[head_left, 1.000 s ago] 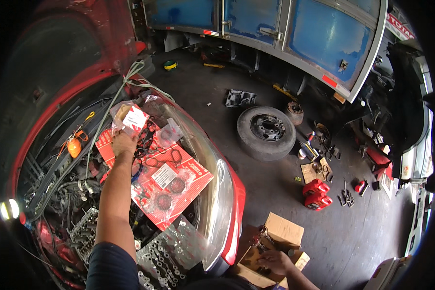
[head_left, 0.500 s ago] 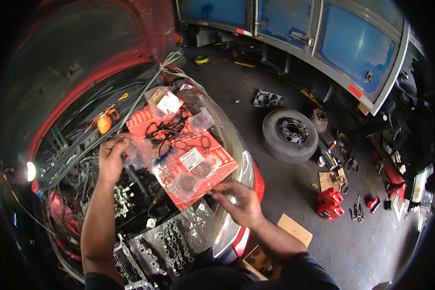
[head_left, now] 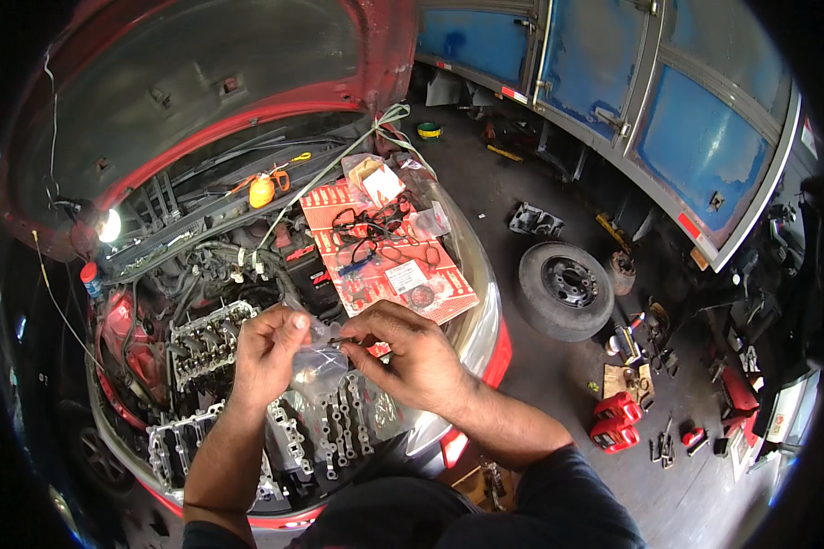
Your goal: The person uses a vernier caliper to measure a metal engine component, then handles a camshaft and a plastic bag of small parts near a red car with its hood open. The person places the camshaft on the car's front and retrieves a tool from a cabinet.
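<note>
A clear plastic bag [head_left: 319, 372] hangs between my hands over the engine bay. My left hand [head_left: 270, 352] is closed on one side of the bag. At the bag's upper edge, my right hand [head_left: 405, 355] pinches a small dark piece [head_left: 343, 341], too small to name. Beyond my hands lies a red and white printed sheet [head_left: 458, 297] with black gaskets [head_left: 366, 229], a round part under clear film, a white label [head_left: 406, 276] and an open small box [head_left: 375, 180] on it. Flat metal gaskets [head_left: 339, 435] lie nearer me.
A raised red hood [head_left: 247, 64] stands at the far left, with a lit lamp [head_left: 109, 226] beside it. An orange bottle [head_left: 262, 190] rests by the windshield base. Exposed engine parts [head_left: 212, 334] are below. A wheel [head_left: 568, 291] and red jugs [head_left: 616, 423] are on the floor.
My right hand has left the edge of the printed sheet and come to the plastic bag. My left hand has brought the bag nearer me. The view has shifted.
</note>
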A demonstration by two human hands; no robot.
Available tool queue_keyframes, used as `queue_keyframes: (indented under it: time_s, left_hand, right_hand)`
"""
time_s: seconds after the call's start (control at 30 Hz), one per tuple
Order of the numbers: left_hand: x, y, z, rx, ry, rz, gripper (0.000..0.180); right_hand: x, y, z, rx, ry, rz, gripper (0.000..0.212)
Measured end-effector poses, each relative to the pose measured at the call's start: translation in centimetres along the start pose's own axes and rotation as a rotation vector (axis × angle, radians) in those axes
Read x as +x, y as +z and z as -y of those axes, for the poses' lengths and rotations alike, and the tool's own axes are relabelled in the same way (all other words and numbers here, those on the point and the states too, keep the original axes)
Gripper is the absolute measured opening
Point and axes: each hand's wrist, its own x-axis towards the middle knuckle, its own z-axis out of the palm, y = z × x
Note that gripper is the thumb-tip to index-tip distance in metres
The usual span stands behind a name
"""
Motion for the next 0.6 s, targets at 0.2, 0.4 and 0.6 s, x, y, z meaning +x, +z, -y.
queue_keyframes:
  time_s: [0.2, 0.4, 0.6]
  left_hand:
    - [-2.5, -0.6, -0.5, -0.071, -0.023, 0.149, 0.024]
    - [-3.5, -0.5, -0.4, -0.144, 0.032, 0.210, 0.035]
    - [-4.8, -1.0, -0.7, -0.086, 0.033, 0.200, 0.073]
  right_hand:
    - [-0.6, -0.4, 1.0, -0.098, 0.075, 0.010, 0.015]
    - [-1.0, -1.0, 1.3, -0.129, 0.142, 0.137, 0.015]
    - [-1.3, -1.6, 2.0, -0.004, 0.222, 0.262, 0.017]
